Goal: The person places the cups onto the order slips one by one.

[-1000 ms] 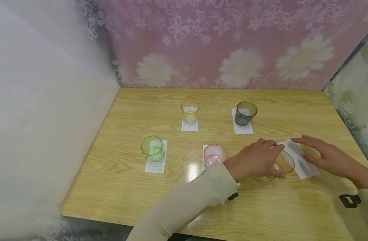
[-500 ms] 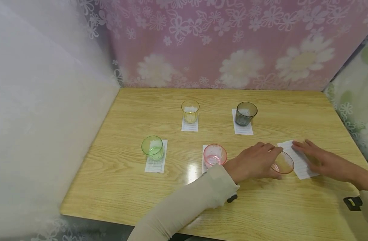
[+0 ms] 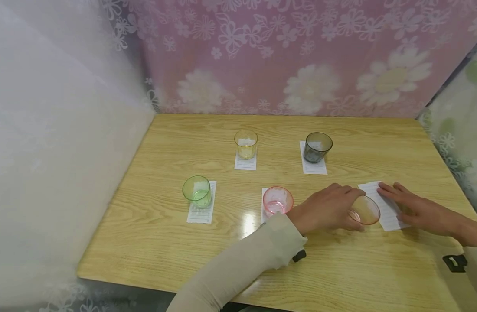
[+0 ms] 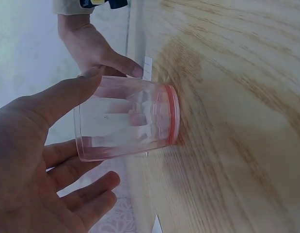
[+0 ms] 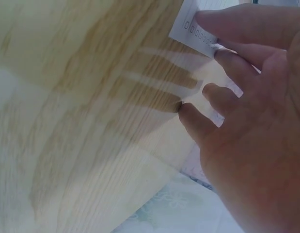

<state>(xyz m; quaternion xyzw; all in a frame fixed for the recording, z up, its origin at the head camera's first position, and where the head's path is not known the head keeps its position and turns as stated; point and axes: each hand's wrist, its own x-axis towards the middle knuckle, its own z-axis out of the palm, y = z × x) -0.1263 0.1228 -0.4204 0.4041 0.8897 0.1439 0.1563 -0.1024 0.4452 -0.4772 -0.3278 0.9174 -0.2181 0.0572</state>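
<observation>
My left hand (image 3: 328,208) holds a clear pink-tinted glass (image 3: 366,210) by its upper part, thumb on one side and fingers on the other. In the left wrist view the glass (image 4: 125,119) stands upright, its base at the tabletop. Just right of it lies a lined paper slip (image 3: 383,206). My right hand (image 3: 426,212) rests its fingertips on the slip's right side. From the right wrist, the thumb (image 5: 246,24) lies over a corner of the paper (image 5: 193,31), with the other fingers bent loosely beside it.
Four other positions hold glasses on paper slips: green (image 3: 198,193), yellow (image 3: 246,145), dark grey (image 3: 318,148) and pink (image 3: 278,201), the last close to my left wrist. A wooden table (image 3: 152,251) bears them all. Patterned curtains (image 3: 262,65) hang around it.
My right hand has come down onto the paper slip and shifted slightly left, and the slip now lies flatter. My left hand and its glass have barely moved.
</observation>
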